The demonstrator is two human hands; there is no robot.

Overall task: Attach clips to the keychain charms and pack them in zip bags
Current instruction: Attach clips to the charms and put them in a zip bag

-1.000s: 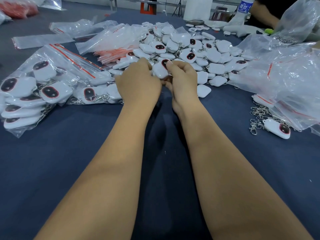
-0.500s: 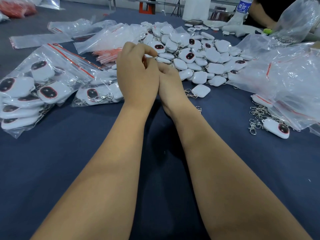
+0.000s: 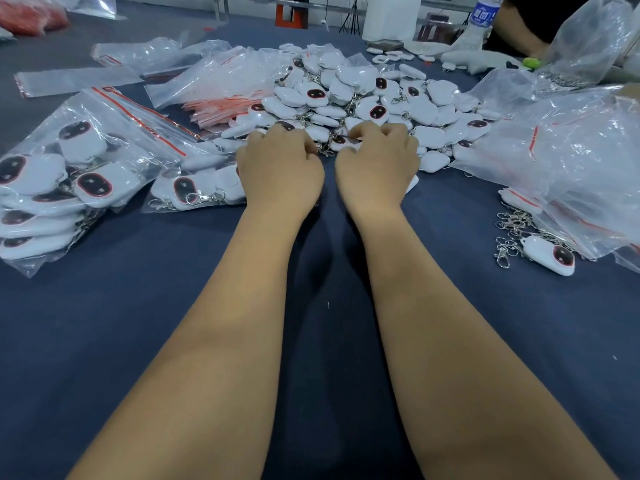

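Note:
A big pile of white keychain charms [image 3: 381, 98] with dark red-rimmed faces lies on the blue table [image 3: 138, 323]. My left hand [image 3: 280, 168] and my right hand [image 3: 377, 164] rest at the pile's near edge, fingers curled. Between their fingertips sits one small white charm [image 3: 339, 142] with a metal clip [image 3: 325, 152]. My right thumb and forefinger pinch at the charm, and my left fingertips close at the clip. My fingers hide the grip itself. A small zip bag [image 3: 194, 192] holding a clipped charm lies just left of my left hand.
A large zip bag [image 3: 69, 168] full of charms lies at left, with empty red-striped zip bags [image 3: 221, 105] behind it. Loose clips [image 3: 512, 230] and one charm [image 3: 550, 258] lie at right below crumpled plastic bags [image 3: 571, 161]. Another person's arm [image 3: 519, 32] and a water bottle [image 3: 483, 15] are far right.
My hands were pressed together and raised above the pile half a second ago. They have dropped to the pile's near edge and moved apart, with a charm between the fingertips.

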